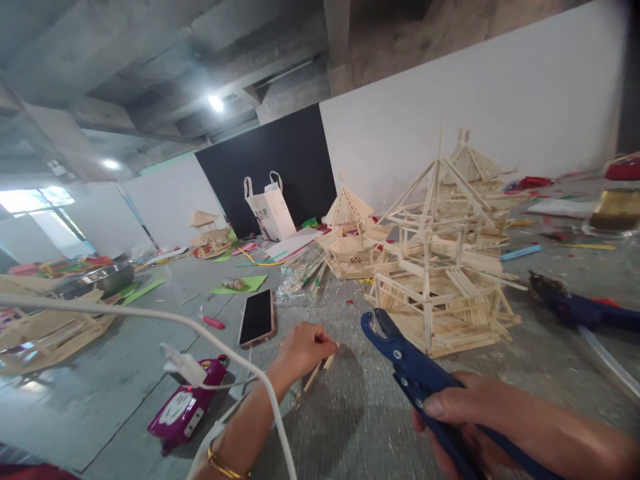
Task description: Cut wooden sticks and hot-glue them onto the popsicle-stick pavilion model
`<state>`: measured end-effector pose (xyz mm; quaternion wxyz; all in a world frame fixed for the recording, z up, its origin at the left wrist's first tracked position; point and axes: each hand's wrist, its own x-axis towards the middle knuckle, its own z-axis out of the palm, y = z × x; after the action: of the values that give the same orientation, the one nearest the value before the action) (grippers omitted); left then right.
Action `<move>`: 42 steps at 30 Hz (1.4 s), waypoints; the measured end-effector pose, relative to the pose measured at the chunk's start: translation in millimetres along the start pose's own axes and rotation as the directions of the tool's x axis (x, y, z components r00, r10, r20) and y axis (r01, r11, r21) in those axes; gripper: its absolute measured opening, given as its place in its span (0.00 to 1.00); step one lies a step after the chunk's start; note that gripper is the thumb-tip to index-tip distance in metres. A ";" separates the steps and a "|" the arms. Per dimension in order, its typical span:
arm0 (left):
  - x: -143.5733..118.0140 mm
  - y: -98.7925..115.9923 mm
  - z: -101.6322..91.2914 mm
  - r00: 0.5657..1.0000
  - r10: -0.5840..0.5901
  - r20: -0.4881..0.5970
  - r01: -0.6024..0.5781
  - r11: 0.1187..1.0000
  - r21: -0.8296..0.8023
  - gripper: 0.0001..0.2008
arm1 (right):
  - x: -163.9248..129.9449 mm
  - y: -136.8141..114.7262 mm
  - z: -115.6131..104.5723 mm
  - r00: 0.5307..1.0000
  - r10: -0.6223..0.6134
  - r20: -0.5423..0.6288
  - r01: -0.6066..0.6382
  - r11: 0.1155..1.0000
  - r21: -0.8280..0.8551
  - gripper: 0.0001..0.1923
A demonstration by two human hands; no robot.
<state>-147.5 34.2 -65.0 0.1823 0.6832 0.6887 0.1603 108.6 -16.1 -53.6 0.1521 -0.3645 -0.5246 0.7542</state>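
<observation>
My right hand [465,413] is wrapped round the handles of a blue cutter [410,373], whose curved head points up and left. Its jaws hold nothing that I can see. Low over the floor, my left hand [306,350] pinches thin wooden sticks [320,370] between thumb and fingers; their lower ends slant toward me. Just beyond the cutter stands a pavilion model [435,280] built of such sticks, its roof an open frame. A smaller pagoda model [347,233] with a filled-in roof sits behind my left hand.
A phone [257,317] and a purple power strip [187,403] lie left of my left hand. A white cable [200,320] arches across my left forearm. At the right lies a blue glue gun [585,303]. Bundled sticks in plastic [305,270] and a white bag [273,212] are farther back.
</observation>
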 end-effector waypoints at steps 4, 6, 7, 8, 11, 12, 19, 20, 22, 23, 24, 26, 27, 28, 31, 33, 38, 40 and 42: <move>1.1 -0.3 0.3 1.000 -0.006 -0.013 0.006 1.000 0.006 0.12 | -3.5 -6.5 3.4 1.000 -0.016 -0.025 0.014 0.995 -0.099 0.17; 1.6 -0.9 1.1 1.000 -0.010 -0.018 0.010 1.000 0.006 0.12 | -3.6 -5.0 2.6 1.000 -0.005 -0.007 0.005 0.998 -0.066 0.17; 1.8 -1.1 1.6 1.000 -0.011 -0.019 0.011 1.000 0.005 0.12 | -3.1 -2.9 1.5 1.000 0.009 0.002 -0.009 0.999 -0.034 0.17; 1.9 -1.3 2.0 1.000 -0.011 -0.020 0.011 1.000 0.003 0.12 | -2.5 -0.5 0.4 1.000 0.019 0.010 -0.019 1.000 -0.003 0.17; 1.9 -1.5 2.6 1.000 -0.006 -0.021 0.006 1.000 -0.002 0.12 | -1.1 5.5 -2.3 1.000 0.028 0.010 -0.028 1.000 0.004 0.17; 1.9 -1.6 2.6 1.000 -0.005 -0.022 0.005 1.000 -0.003 0.12 | -0.9 6.3 -2.6 1.000 0.028 0.010 -0.028 1.000 -0.001 0.17; 3.3 -3.2 3.0 1.000 -0.004 -0.017 0.004 1.000 -0.004 0.12 | -0.5 3.3 -1.7 1.000 0.022 0.002 -0.022 1.000 -0.012 0.18; 3.5 -3.3 3.2 1.000 -0.006 -0.017 0.006 1.000 -0.005 0.12 | -0.1 3.7 -2.3 1.000 0.015 0.011 -0.015 1.000 -0.013 0.18; 3.5 -3.0 3.5 1.000 -0.011 -0.019 0.011 1.000 -0.007 0.12 | 1.1 5.7 -3.9 0.999 -0.004 0.032 0.005 1.000 -0.008 0.17; 3.3 -2.5 3.4 1.000 -0.013 -0.020 0.013 1.000 -0.008 0.12 | 1.8 6.9 -4.8 0.999 -0.013 0.045 0.013 1.000 -0.006 0.17; 3.0 -2.0 3.3 1.000 -0.015 -0.020 0.015 1.000 -0.009 0.12 | 2.4 8.3 -5.6 0.999 -0.017 0.051 0.017 1.000 -0.004 0.17; 2.4 -1.0 2.9 1.000 -0.017 -0.018 0.017 1.000 -0.014 0.12 | 3.5 10.6 -6.6 0.998 -0.018 0.053 0.018 1.000 0.001 0.17; 2.2 -0.7 2.7 1.000 -0.019 -0.018 0.019 1.000 -0.016 0.12 | 3.9 11.3 -6.8 0.998 -0.019 0.058 0.019 1.000 0.009 0.16; 2.1 -0.6 2.7 1.000 -0.021 -0.019 0.021 1.000 -0.019 0.12 | 4.1 11.7 -6.9 0.997 -0.021 0.067 0.020 1.000 0.020 0.16; 3.0 -2.1 3.4 0.999 -0.028 -0.020 0.028 0.999 -0.028 0.11 | 4.0 10.9 -6.5 0.996 -0.023 0.084 0.021 0.999 0.030 0.17; 4.1 -3.9 4.4 0.999 -0.032 -0.018 0.031 0.999 -0.033 0.11 | 3.4 9.5 -6.0 0.997 -0.013 0.076 0.012 1.000 0.017 0.17; 5.8 -7.3 6.4 1.000 -0.026 -0.017 0.025 0.999 -0.047 0.11 | 2.9 7.7 -4.5 0.997 -0.028 0.077 0.027 0.999 0.017 0.16; 6.0 -8.1 7.0 1.000 -0.026 -0.016 0.025 0.998 -0.057 0.11 | 2.7 7.3 -3.9 0.997 -0.032 0.065 0.031 0.999 0.024 0.16; 6.1 -8.2 6.9 0.999 -0.029 -0.016 0.028 0.997 -0.072 0.11 | 1.4 6.0 -3.1 0.998 -0.010 0.055 0.008 0.999 0.034 0.16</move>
<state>-151.5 39.9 -75.1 0.2033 0.6649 0.6936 0.1882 110.7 -15.5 -60.1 0.1469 -0.3385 -0.5173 0.7721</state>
